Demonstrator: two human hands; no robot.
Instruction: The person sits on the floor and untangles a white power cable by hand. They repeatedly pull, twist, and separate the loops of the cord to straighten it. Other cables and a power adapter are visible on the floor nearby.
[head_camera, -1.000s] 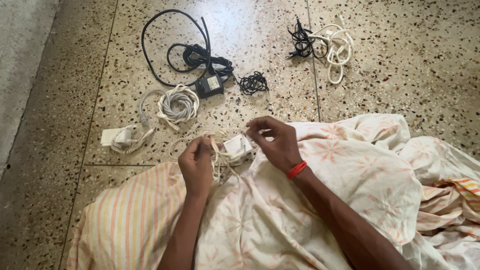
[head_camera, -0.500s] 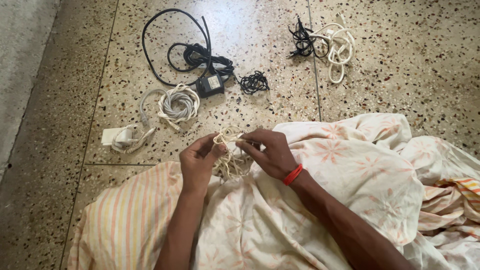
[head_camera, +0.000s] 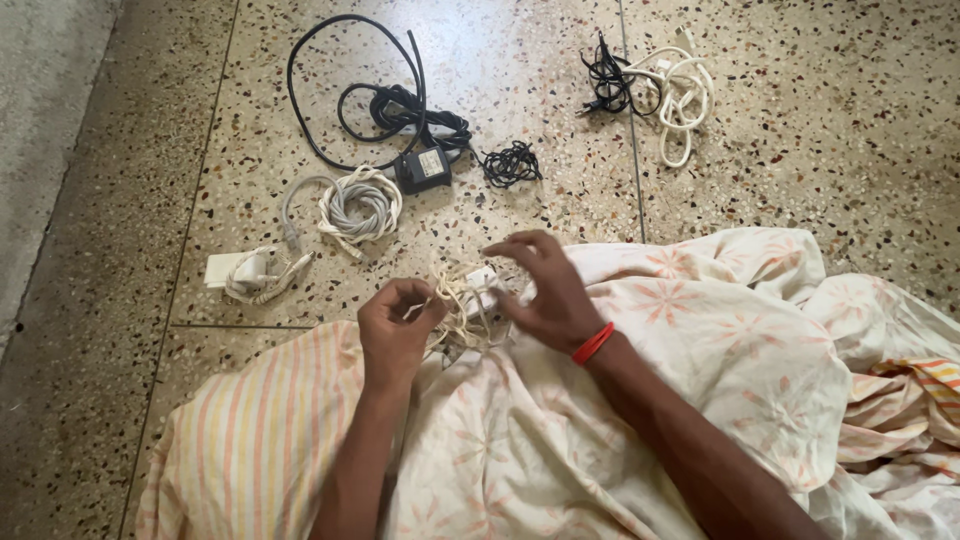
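Fingers of the left hand pinch the cream cable bundle, which hangs just right of them, while the right hand hovers half-open, touching its white adapter.

A home, seen from floor level: a person is sitting on a speckled terrazzo floor with tile seams running across it. A floral and striped cotton bedsheet is spreading over the lap at 6 o'clock. Household chargers and cables are lying scattered: a black adapter at 12 o'clock, white cords at 1 o'clock.
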